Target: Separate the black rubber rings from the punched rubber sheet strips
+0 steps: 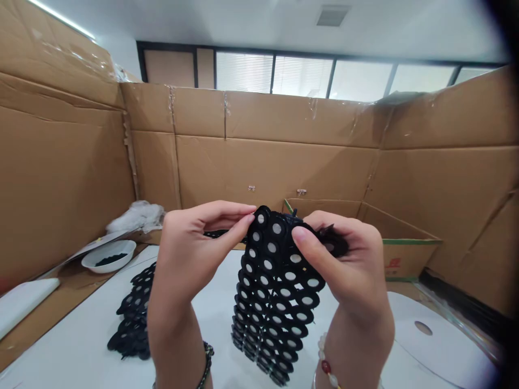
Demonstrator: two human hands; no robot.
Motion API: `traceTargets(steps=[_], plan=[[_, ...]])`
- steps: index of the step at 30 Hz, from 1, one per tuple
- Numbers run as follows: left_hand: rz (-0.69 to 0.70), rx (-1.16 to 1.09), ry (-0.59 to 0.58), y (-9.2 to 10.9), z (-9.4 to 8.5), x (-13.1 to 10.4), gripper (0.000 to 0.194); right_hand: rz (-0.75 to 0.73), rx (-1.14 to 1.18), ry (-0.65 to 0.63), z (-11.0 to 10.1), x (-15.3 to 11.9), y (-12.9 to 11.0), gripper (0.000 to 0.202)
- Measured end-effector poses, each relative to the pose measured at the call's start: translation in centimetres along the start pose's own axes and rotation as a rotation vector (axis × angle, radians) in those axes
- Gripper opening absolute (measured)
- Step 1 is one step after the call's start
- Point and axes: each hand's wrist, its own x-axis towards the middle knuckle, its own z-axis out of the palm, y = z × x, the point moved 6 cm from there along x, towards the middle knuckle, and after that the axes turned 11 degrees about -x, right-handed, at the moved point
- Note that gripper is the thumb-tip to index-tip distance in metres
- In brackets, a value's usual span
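A black openwork strip of trim (267, 292) with rows of round white spots hangs in front of me, its lower end down near the white table. At its upper left corner, the thumb and forefinger of my left hand (198, 248) pinch the edge. My right hand (344, 259) grips the upper right, thumb flat on the front and fingers curled behind, partly hidden. A bunched dark bit of the strip sticks out between that thumb and fingers. Another black piece of similar trim (135, 313) lies on the table, partly covered by my left forearm.
Tall cardboard walls (263, 162) surround the white table (219, 302). On the left are a white bowl (125, 249) with dark bits, clear crumpled plastic (135, 216) and a white slab (28, 302). At right stand an open cardboard box (409, 254) and a white disc (446, 346).
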Motion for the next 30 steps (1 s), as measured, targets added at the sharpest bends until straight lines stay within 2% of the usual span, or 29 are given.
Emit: traceTargets(steps=[5,8,12,15,17,20,24,28,30], plan=[[0.006,-0.021,-0.028,-0.5,0.5,0.4,0.016,-0.025,-0.053,0.06,-0.3,-0.2,-0.1,0.029],[0.073,0.001,-0.048,0.0,0.7,0.5,0.015,-0.002,-0.031,0.087,-0.6,-0.4,0.0,0.027],[0.185,0.052,-0.058,1.0,0.7,0.3,0.014,0.006,0.037,0.062,-0.7,-0.9,0.0,0.025],[0.268,0.095,-0.04,1.6,0.6,0.0,0.015,0.006,0.064,0.044,-0.9,-1.1,-0.1,0.025],[0.277,0.098,-0.016,1.8,0.5,-0.2,0.016,0.009,0.062,0.042,-1.0,-1.2,-0.1,0.025],[0.215,0.039,0.028,1.7,0.6,-0.2,0.018,0.008,0.043,0.051,-1.2,-1.0,-0.2,0.027],[0.073,-0.156,0.093,1.0,1.0,0.2,0.016,-0.006,0.028,0.057,-1.1,-0.5,-0.2,0.027],[-0.171,-0.396,0.127,-1.5,1.6,0.9,0.009,0.0,0.038,0.067,-0.3,0.1,-0.1,0.031],[-0.293,-0.445,0.121,-2.9,1.8,1.3,0.016,0.002,0.013,0.064,0.4,0.3,-0.4,0.032]])
